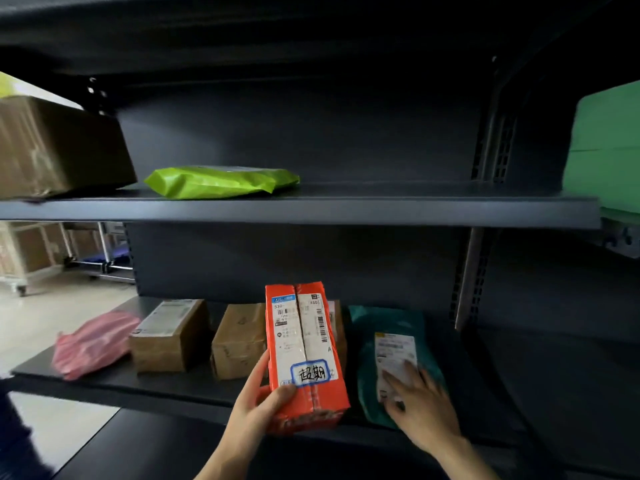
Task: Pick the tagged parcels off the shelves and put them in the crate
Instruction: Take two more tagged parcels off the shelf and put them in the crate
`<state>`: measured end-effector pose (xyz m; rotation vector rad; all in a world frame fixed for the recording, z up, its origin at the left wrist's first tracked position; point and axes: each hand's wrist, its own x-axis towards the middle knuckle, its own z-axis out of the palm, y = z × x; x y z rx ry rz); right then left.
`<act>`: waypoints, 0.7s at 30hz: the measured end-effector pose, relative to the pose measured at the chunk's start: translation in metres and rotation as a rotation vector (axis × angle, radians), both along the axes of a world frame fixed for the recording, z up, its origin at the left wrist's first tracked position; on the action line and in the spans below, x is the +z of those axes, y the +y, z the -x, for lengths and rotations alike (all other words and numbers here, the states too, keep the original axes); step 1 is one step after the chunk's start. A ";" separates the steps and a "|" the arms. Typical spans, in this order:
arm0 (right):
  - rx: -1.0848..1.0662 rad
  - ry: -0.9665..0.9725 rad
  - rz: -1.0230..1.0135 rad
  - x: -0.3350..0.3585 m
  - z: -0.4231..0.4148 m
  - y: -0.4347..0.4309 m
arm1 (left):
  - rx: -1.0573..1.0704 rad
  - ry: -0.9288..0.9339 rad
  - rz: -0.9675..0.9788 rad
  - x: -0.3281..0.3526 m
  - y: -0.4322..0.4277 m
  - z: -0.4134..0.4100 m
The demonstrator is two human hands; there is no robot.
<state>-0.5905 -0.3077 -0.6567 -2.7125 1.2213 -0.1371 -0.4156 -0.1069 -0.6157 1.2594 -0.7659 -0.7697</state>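
Left hand [258, 396]: lower centre of the frame; my thumb and fingers curl round the bottom end of the orange parcel [304, 344].
Orange parcel: upright, handwritten tag facing me, at the lower shelf's [156, 382] front.
Right hand [420, 407]: lower right; my fingers are straight and spread, resting on the teal mailer [388, 323] lying on that shelf.
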 end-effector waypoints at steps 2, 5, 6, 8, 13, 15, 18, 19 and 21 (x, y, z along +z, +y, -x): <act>-0.005 0.005 -0.001 0.002 0.002 -0.002 | 0.017 0.024 -0.010 -0.002 0.005 -0.003; -0.016 -0.006 0.002 0.007 0.001 0.002 | 0.023 0.030 -0.016 -0.005 0.013 -0.005; -0.027 -0.040 0.020 0.010 -0.003 0.005 | 0.026 0.027 -0.010 -0.005 0.016 -0.007; -0.035 -0.151 0.070 0.021 -0.015 0.015 | 0.052 0.028 0.010 -0.004 0.024 -0.012; 0.089 -0.358 0.102 0.052 -0.072 0.046 | 0.127 0.034 0.078 -0.003 0.052 -0.032; 0.121 -0.320 0.129 0.059 -0.101 0.056 | 0.152 0.041 0.086 -0.004 0.064 -0.041; 0.076 -0.120 0.135 0.061 -0.134 0.066 | 0.198 0.051 0.072 -0.009 0.080 -0.052; 0.054 -0.076 0.122 0.059 -0.140 0.069 | 0.207 0.058 0.071 -0.011 0.085 -0.054; 0.031 -0.068 0.113 0.053 -0.143 0.072 | 0.213 0.074 0.068 -0.014 0.092 -0.057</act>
